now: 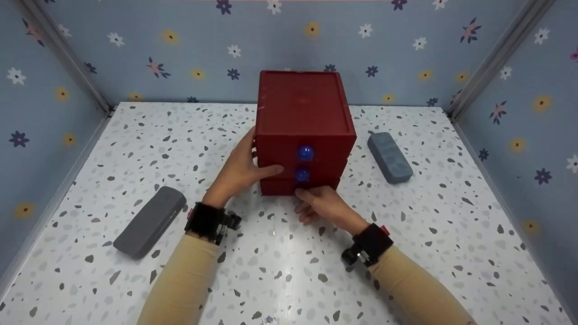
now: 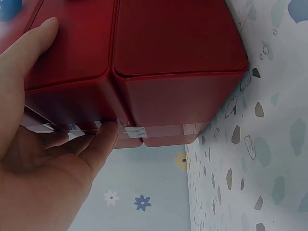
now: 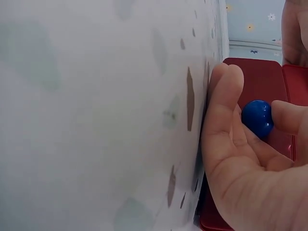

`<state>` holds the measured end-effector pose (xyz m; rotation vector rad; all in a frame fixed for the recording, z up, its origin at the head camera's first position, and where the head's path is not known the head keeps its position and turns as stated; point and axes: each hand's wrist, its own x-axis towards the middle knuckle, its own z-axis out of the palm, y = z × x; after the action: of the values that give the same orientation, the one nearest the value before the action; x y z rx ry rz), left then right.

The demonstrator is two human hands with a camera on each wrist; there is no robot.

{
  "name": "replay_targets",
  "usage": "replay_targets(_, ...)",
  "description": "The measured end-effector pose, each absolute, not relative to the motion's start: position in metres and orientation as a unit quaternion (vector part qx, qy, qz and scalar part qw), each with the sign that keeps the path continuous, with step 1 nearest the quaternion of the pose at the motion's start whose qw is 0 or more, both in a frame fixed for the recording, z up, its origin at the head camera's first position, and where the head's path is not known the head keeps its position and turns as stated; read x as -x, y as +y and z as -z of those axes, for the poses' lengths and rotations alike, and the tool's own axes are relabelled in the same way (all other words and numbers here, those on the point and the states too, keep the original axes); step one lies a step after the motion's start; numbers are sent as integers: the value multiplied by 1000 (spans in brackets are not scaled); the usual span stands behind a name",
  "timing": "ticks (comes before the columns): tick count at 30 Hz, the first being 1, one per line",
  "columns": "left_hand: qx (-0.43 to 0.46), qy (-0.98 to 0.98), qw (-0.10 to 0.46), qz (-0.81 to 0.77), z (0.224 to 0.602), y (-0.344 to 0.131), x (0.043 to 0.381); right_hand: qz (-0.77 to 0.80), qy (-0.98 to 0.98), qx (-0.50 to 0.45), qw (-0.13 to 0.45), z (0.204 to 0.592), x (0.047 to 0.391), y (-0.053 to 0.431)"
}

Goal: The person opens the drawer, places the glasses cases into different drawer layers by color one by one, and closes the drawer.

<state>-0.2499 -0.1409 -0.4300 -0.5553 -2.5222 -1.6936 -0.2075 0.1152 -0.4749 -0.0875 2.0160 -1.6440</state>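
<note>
A red drawer cabinet [image 1: 302,108] stands on the speckled table, its front facing me, with round blue knobs down the middle. My left hand [image 1: 238,169] grips its left side, thumb across the front edge and fingers round the side wall, as the left wrist view also shows. Low at the front, my right hand [image 1: 327,205] pinches the bottom blue knob [image 3: 257,118] between thumb and index finger. The other fingers of that hand lie close over the tabletop. From the head view the bottom knob is hidden behind the right hand. The drawers sit flush with one another.
A dark grey oblong block [image 1: 151,221] lies on the table at the left, near the left forearm. To the right of the cabinet lies a blue-grey oblong block [image 1: 390,158]. Flower-patterned panels [image 1: 203,45] wall in the table [image 1: 429,280] at the back and both sides.
</note>
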Motion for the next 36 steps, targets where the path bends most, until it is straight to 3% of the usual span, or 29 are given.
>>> replay_targets(36, 173, -822, 14, 543, 428, -142, 249, 548, 776, 101, 295, 472, 179, 126)
